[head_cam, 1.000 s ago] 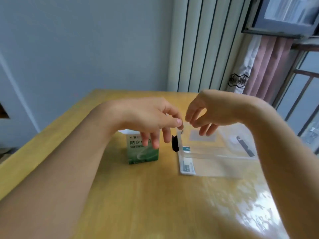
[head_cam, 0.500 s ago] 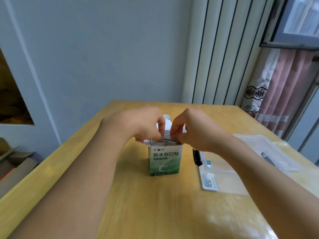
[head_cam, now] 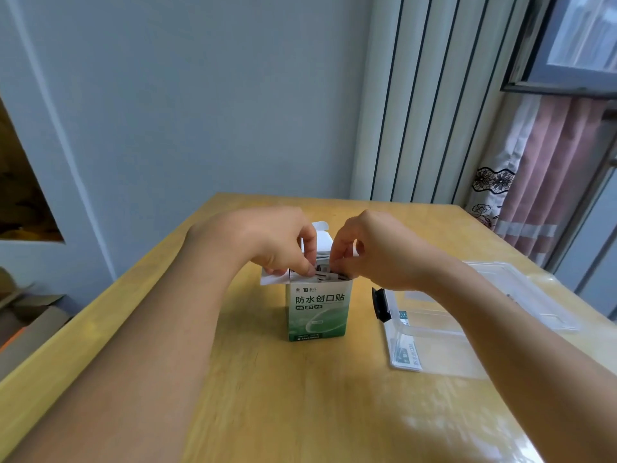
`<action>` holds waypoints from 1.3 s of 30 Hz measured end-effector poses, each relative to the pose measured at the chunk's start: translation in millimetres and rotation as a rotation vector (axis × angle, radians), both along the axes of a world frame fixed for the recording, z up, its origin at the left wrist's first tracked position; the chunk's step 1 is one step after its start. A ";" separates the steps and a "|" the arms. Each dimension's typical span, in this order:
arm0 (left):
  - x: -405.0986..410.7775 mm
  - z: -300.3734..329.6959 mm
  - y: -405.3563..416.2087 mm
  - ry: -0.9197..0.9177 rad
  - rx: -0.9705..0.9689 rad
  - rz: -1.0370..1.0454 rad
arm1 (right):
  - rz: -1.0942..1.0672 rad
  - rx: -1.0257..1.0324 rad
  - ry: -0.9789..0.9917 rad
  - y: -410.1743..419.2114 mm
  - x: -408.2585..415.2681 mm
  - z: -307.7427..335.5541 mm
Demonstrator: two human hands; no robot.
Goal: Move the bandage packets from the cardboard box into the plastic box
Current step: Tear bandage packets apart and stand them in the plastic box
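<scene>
Hands are back from the plastic box (head_cam: 430, 332) to the cardboard box (head_cam: 317, 312), and I see left hand (head_cam: 280, 243) and right hand (head_cam: 364, 250) each with grip narrow, pinching bandage packets (head_cam: 325, 274) at its open top for the next transfer.

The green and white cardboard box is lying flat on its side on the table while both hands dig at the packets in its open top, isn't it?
Not quite. In the head view the cardboard box stands upright on the table, flaps open. The rest holds: the left hand and right hand both reach into its open top, fingers at the bandage packets.
</scene>
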State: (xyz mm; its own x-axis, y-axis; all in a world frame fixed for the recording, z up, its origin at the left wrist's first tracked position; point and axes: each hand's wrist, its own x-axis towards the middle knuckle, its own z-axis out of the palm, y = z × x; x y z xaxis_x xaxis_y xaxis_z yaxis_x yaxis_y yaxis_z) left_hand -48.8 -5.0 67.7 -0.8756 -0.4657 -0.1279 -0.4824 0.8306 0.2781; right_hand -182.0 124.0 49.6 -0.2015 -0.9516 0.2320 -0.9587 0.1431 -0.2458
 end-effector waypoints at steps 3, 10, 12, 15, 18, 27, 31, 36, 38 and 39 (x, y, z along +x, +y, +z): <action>0.5 1.4 0.6 -0.009 -0.002 -0.010 | 0.012 -0.083 0.004 2.7 -2.2 5.9; -1.2 2.6 3.7 -0.025 -0.025 -0.012 | 0.014 -0.054 0.001 -2.0 1.1 -2.9; -1.2 3.4 4.4 -0.027 -0.036 -0.017 | 0.011 -0.086 -0.020 -0.4 0.0 -1.3; -0.5 4.3 4.9 0.009 -0.087 -0.024 | -0.007 -0.179 0.004 1.9 -2.0 3.0; 0.7 5.0 4.7 0.033 -0.115 -0.029 | -0.030 -0.217 0.018 2.2 -2.6 4.6; 2.7 6.9 1.0 0.313 0.052 -0.031 | 0.009 -0.333 -0.097 5.3 -8.4 6.8; -2.9 3.1 0.9 0.593 0.260 -0.031 | -0.037 -0.519 -0.400 5.9 -13.8 8.6; -10.0 -0.7 23.5 0.633 1.028 -0.038 | -0.087 -0.649 -0.759 4.4 -17.6 13.1; -13.6 -1.5 33.5 0.615 1.183 -0.032 | -0.102 -0.675 -0.770 6.5 -23.2 15.7; -17.5 -1.8 37.7 0.645 1.216 -0.002 | -0.108 -0.674 -0.767 8.9 -26.3 18.6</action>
State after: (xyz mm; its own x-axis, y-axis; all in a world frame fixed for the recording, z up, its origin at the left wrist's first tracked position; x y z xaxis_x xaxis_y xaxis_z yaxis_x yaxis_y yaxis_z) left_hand -66.3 32.7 65.9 -0.9354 -0.3527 -0.0242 0.0098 -0.0942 0.9955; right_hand -208.2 132.9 68.2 -0.5976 -0.6390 0.4843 -0.5002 -0.1749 -0.8481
